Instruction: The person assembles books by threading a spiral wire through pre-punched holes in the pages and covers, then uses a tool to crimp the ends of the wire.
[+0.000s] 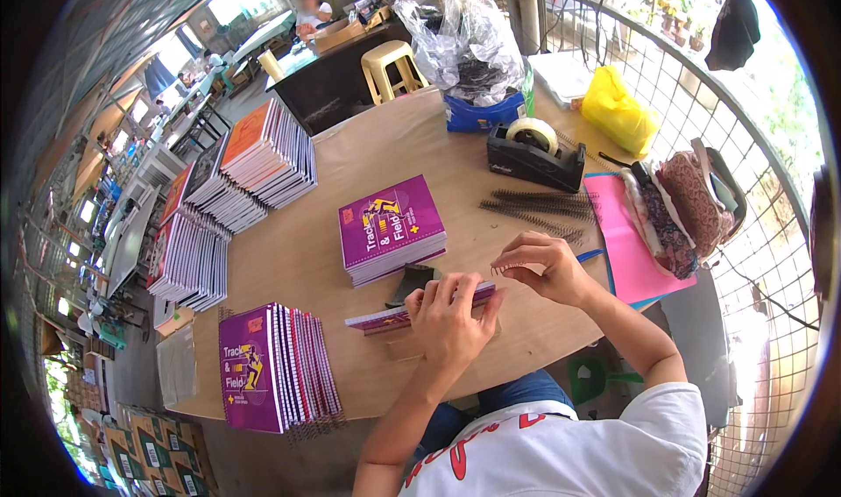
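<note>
My left hand [454, 319] is closed around a purple-covered book [383, 321], which stands on its long edge at the table's front. Just right of it, my right hand [547, 269] pinches a thin dark spiral binding wire [499, 271]; most of the wire is hidden by the fingers, and I cannot tell whether it touches the book. Behind the held book sits a dark green block-like object [412, 285], partly covered by my left hand. A stack of purple books [392, 221] lies beyond it. Several loose spiral wires [543, 208] lie beyond my right hand.
Spiral-bound purple books [276, 365] stand at the left edge, with taller book stacks [267, 155] behind. A black tape dispenser [534, 159], a blue container with plastic bags [486, 111], a yellow bag [618, 111], a pink folder [635, 252] and fabric pouches [692, 199] line the far right.
</note>
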The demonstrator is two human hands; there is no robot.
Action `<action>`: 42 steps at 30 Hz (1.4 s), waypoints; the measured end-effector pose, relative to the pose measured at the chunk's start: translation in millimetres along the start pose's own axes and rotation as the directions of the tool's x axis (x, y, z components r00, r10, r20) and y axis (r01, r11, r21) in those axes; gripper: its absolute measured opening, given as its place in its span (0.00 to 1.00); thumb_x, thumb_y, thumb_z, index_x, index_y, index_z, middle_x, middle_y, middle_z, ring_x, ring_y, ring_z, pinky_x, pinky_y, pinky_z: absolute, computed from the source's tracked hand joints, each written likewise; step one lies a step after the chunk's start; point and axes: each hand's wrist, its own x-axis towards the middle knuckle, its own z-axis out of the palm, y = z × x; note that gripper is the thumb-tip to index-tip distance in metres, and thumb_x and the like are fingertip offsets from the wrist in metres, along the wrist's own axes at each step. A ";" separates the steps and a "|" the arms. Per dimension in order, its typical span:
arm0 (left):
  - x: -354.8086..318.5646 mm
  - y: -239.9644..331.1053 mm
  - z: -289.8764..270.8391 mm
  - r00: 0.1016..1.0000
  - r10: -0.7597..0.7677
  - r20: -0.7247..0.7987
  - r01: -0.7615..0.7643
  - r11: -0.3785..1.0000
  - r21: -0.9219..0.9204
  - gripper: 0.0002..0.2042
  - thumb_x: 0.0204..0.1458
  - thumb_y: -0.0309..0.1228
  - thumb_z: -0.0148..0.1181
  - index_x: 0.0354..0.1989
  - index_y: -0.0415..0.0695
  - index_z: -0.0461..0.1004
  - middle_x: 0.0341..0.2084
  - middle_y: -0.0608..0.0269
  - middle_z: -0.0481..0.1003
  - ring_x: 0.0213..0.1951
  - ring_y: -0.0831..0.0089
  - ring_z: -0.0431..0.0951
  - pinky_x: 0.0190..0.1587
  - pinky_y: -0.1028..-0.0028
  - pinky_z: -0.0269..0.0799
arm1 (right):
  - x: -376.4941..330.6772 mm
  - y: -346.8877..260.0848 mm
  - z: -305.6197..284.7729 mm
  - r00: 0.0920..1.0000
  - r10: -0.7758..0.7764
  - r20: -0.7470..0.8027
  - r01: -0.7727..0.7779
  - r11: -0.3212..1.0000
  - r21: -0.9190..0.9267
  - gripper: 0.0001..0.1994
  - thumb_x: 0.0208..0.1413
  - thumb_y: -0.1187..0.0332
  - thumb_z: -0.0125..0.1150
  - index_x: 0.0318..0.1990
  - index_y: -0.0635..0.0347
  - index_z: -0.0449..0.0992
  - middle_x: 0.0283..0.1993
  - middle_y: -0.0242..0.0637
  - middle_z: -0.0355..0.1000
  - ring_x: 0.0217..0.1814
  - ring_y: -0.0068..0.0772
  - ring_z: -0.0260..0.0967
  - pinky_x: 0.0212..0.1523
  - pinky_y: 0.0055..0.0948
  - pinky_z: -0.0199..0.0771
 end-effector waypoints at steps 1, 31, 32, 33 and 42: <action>0.2 0.9 2.5 1.000 -0.012 -0.007 0.013 0.999 0.041 0.14 0.49 0.43 0.72 0.38 0.52 0.79 0.34 0.70 0.78 0.37 0.67 0.77 0.46 0.65 0.62 | -0.6 -1.3 -0.6 1.000 0.027 -0.010 -0.027 1.000 0.016 0.11 0.51 0.77 0.71 0.43 0.55 0.85 0.36 0.36 0.79 0.40 0.40 0.77 0.41 0.37 0.76; -2.5 -10.6 -10.4 0.998 0.054 0.016 -0.049 0.972 -0.230 0.07 0.50 0.23 0.67 0.36 0.47 0.77 0.34 0.67 0.76 0.38 0.64 0.77 0.44 0.65 0.67 | 7.8 -7.4 -11.3 0.930 0.160 0.332 -0.218 0.965 0.145 0.07 0.54 0.80 0.68 0.40 0.62 0.82 0.39 0.39 0.77 0.41 0.38 0.77 0.37 0.33 0.76; -6.7 -13.0 -11.4 0.995 0.098 0.006 -0.094 0.971 -0.219 0.08 0.49 0.23 0.67 0.37 0.49 0.78 0.34 0.67 0.76 0.38 0.64 0.77 0.45 0.65 0.67 | 7.9 -10.0 -12.3 0.937 0.113 0.331 -0.175 0.971 0.165 0.08 0.54 0.80 0.68 0.41 0.62 0.82 0.39 0.39 0.78 0.41 0.38 0.77 0.37 0.34 0.76; -13.0 -16.1 -12.4 0.990 0.141 -0.003 -0.139 0.968 -0.207 0.09 0.48 0.23 0.68 0.37 0.50 0.79 0.34 0.68 0.76 0.38 0.65 0.77 0.45 0.65 0.67 | 8.2 -14.1 -13.9 0.942 0.066 0.329 -0.133 0.974 0.185 0.08 0.53 0.80 0.68 0.41 0.61 0.82 0.39 0.38 0.78 0.41 0.38 0.77 0.37 0.34 0.76; -39.5 -18.9 -9.5 0.958 0.280 -0.065 -0.287 0.946 -0.152 0.15 0.45 0.23 0.66 0.42 0.51 0.82 0.37 0.74 0.75 0.40 0.73 0.77 0.47 0.68 0.65 | 9.5 -17.2 -13.7 0.917 -0.204 0.344 0.142 0.970 0.198 0.08 0.50 0.77 0.72 0.38 0.59 0.84 0.40 0.37 0.78 0.42 0.40 0.76 0.44 0.37 0.76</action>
